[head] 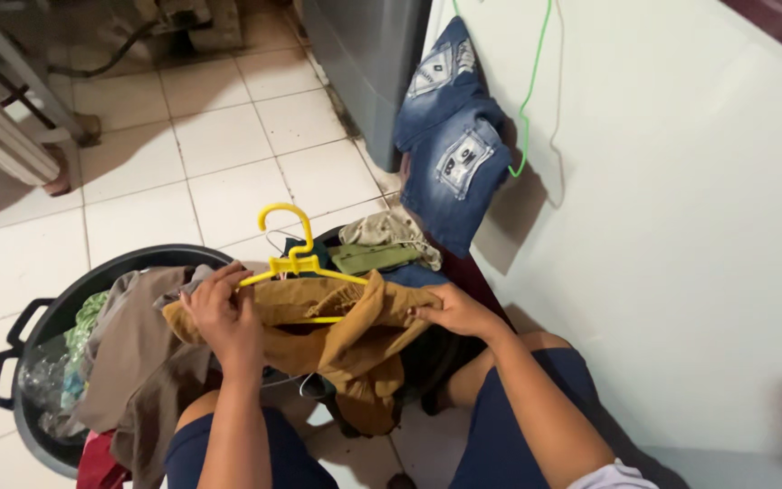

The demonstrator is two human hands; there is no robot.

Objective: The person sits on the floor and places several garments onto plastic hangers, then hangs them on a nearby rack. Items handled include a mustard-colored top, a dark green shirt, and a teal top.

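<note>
i see both hands on a mustard garment with a yellow hanger.
left hand grips mustard garment at the shoulder, right hand pinches its other side; yellow hanger sits inside, above black tub.

Mustard-brown garment of soft, matt woven cloth, creased, bunched between left hand and right hand. Yellow clothes hanger of smooth, glossy plastic. Round black tub with loop handles in plastic with a slight sheen. Grey-brown cloth draped over its rim, matt and limp. Blue denim shorts with pale patches, coarse, faded, frayed at the patches. Thin green hanger, smooth, wire-like. White floor tiles, glazed, smooth, with dull grout lines. Pale wall, smooth and matt.
</note>
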